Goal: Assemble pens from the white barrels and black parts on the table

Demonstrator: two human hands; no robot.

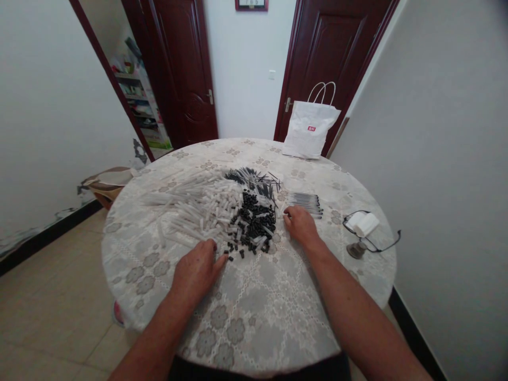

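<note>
My left hand (198, 267) rests on the tablecloth at the near edge of the pile. Its thumb is apart from the fingers, close to several loose black plugs (242, 254). My right hand (302, 226) is low over the table, right of the black plug heap (254, 217), with its fingers curled together at the tips. Whatever they may hold is too small to make out. Just beyond it lies a neat row of pens (305, 203), clear with dark ends. Left of the plugs spread translucent pen tubes (178, 203) and short whitish pieces (222, 206). Thin dark refills (250, 177) lie behind.
A round table with a patterned cloth (226, 323) carries everything. To the right are eyeglasses (377, 248), a white folded packet (365, 224) and a small dark round object (356, 250). A white paper bag (310, 128) stands at the back edge.
</note>
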